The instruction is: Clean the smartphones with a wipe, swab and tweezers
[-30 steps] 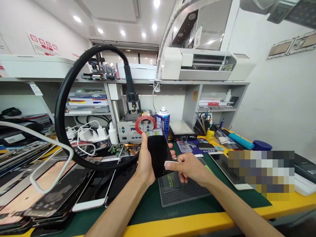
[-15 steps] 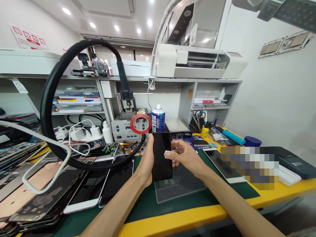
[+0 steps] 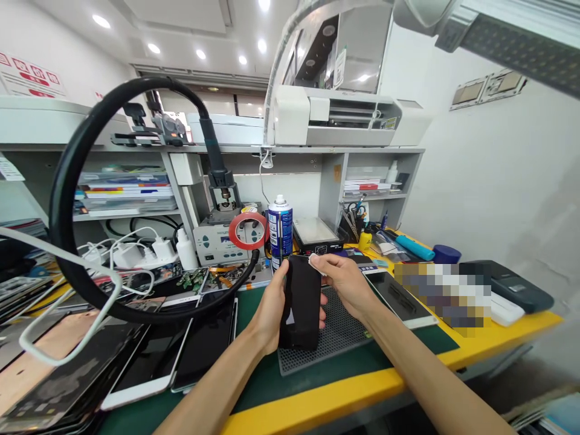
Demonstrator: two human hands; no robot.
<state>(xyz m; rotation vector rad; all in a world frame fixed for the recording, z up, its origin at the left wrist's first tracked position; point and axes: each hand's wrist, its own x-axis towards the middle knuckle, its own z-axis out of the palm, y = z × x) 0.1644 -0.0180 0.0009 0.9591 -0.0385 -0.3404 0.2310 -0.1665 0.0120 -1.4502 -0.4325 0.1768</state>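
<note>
My left hand (image 3: 269, 311) is closed around a black smartphone (image 3: 299, 308), its fingertips showing past the phone's right edge. The phone is tilted up, dark screen towards me, above a grey perforated mat (image 3: 339, 329). Between the thumb and fingers of my right hand (image 3: 347, 281) is pinched a small white wipe (image 3: 313, 260), touching the phone's upper right corner. What exactly the wipe is made of is too small to tell.
Other phones (image 3: 147, 356) and stacked screens lie left. A thick black hose (image 3: 61, 193) loops above them. Behind the phone stand a blue spray can (image 3: 280, 229) and a red tape roll (image 3: 248, 231). A white-framed phone (image 3: 403, 299) lies right.
My right hand has moved the wipe up from the screen's right side to the top right corner. The phone sits slightly lower in view, and the view has turned a little right.
</note>
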